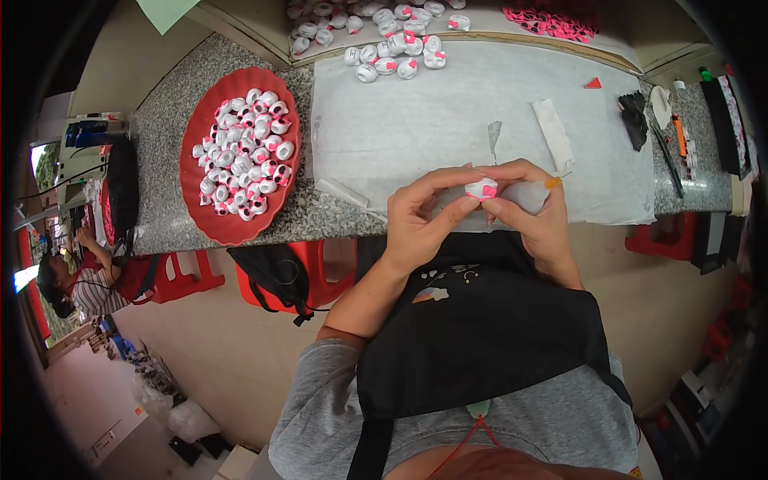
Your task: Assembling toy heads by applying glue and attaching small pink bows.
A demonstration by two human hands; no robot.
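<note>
In front of my chest, my left hand [422, 214] pinches a small rounded white piece with a bright pink bow-like part [482, 190] between thumb and fingers. My right hand [542, 226] meets it from the other side, its thumb and fingertips on the same piece. Tucked in the right palm is a translucent squeeze bottle [524, 197] with an orange needle tip that points up and right. The fingers partly cover both things. Both hands are over the near edge of the paper-covered worktop [400, 120].
Left on the granite counter stands a red scalloped tray [196, 188] of similar white and pink pieces. More white pieces [392, 60] and pink parts [552, 18] lie at the back. Tweezers [668, 160] and a black cloth-like item [633, 120] are at right. Another person [92, 280] sits far left.
</note>
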